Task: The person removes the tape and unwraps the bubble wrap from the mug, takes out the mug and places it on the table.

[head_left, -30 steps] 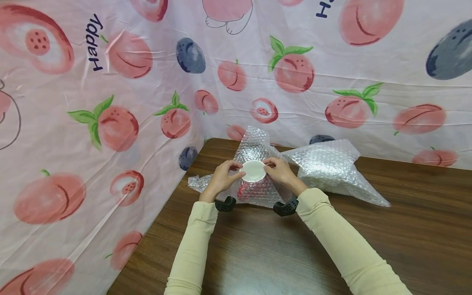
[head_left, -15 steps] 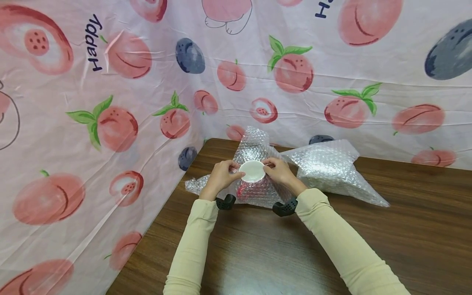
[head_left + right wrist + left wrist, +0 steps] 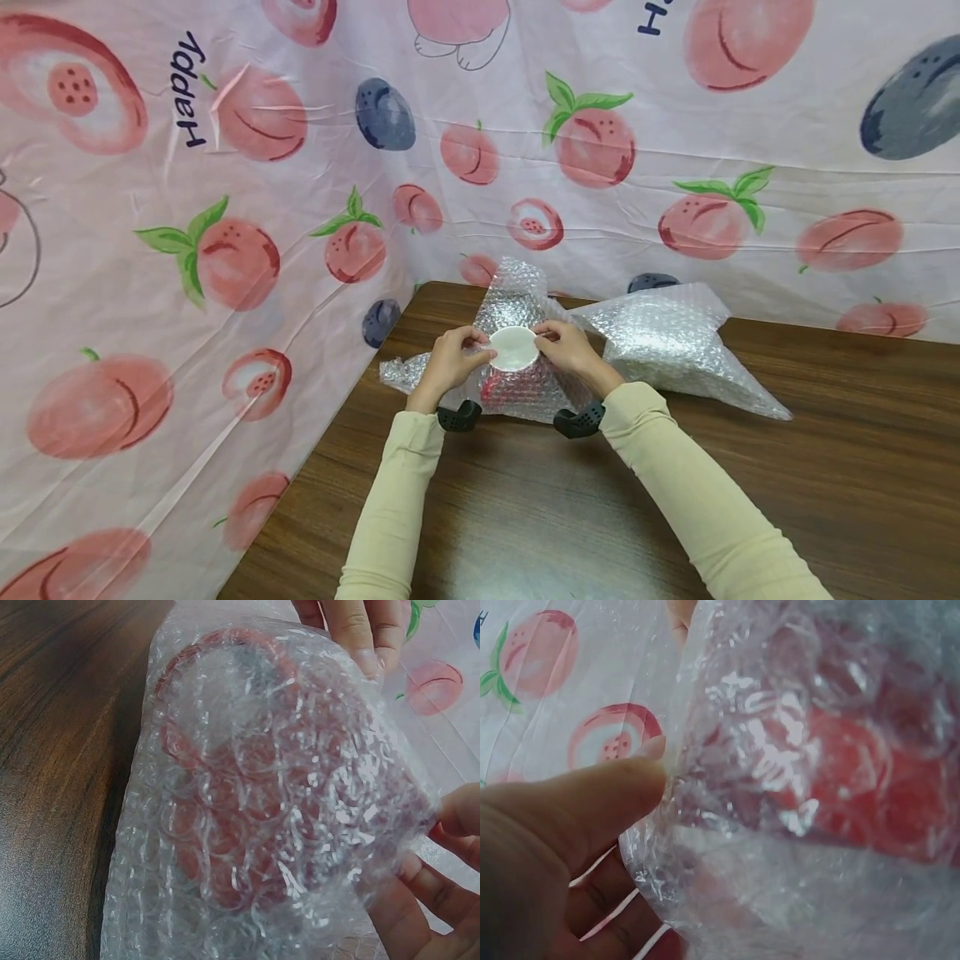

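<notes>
A mug (image 3: pixel 513 348) stands between my hands with its white round opening facing up toward me. Bubble wrap (image 3: pixel 517 308) surrounds its sides, and red shows through below the rim. Through the plastic in the right wrist view, a red ring-shaped handle (image 3: pixel 174 686) can be made out. At the rim's left side my left hand (image 3: pixel 450 362) pinches the wrapped edge, its thumb (image 3: pixel 622 796) pressed along it. My right hand (image 3: pixel 570 350) pinches the opposite side of the rim. Whether the fingertips hold china or only plastic there is hard to tell.
To the right lies another bubble-wrapped bundle (image 3: pixel 667 346), its contents hidden, with a pointed end stretching rightward. A loose strip of wrap (image 3: pixel 401 372) spreads left of the mug. The brown wooden table (image 3: pixel 525 500) meets a fruit-printed cloth (image 3: pixel 315 250) at the back and left.
Hardly anything differs. Both hands keep the same places at the mug's rim; the loose left end of the bubble wrap shifts very slightly.
</notes>
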`<state>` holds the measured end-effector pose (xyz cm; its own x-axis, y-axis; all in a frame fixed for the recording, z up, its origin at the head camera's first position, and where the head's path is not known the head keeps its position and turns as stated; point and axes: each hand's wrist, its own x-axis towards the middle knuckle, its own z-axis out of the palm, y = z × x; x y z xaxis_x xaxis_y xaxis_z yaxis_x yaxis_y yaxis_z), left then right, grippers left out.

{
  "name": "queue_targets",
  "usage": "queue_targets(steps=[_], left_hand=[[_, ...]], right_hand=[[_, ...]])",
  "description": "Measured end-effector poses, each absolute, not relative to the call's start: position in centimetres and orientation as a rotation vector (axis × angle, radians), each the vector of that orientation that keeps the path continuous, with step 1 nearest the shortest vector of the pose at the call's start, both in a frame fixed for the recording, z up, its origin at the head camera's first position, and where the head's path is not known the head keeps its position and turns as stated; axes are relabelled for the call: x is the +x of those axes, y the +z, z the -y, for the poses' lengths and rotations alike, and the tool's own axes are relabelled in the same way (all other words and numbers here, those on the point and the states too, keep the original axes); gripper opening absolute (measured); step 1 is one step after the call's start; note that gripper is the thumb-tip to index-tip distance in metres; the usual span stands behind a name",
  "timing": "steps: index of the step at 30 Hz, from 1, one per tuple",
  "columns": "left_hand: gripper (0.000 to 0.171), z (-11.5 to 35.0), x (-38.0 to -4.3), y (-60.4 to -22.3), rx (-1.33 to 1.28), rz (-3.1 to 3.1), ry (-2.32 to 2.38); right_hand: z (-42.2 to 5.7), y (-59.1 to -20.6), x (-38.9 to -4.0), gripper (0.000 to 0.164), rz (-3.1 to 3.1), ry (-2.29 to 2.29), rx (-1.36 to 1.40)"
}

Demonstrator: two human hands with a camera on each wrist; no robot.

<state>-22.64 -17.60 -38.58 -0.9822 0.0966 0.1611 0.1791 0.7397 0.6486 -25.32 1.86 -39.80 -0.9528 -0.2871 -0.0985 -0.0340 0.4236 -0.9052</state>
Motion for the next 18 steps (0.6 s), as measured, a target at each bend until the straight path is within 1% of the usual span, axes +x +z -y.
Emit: queue_targets(steps=[5,18], left_hand=[[0.015,17.63,-22.41,-38.66,-0.251,2.78,-1.083],[0.013,17.71,-21.92,-39.01,-0.252,2.65,-1.167]], right_hand=[[-1.85,-39.96,-25.47,0.028,-2.354,-1.603,-0.234],[-2.07,-39.77,-25.29,0.028,-2.314,-1.621,-0.231]])
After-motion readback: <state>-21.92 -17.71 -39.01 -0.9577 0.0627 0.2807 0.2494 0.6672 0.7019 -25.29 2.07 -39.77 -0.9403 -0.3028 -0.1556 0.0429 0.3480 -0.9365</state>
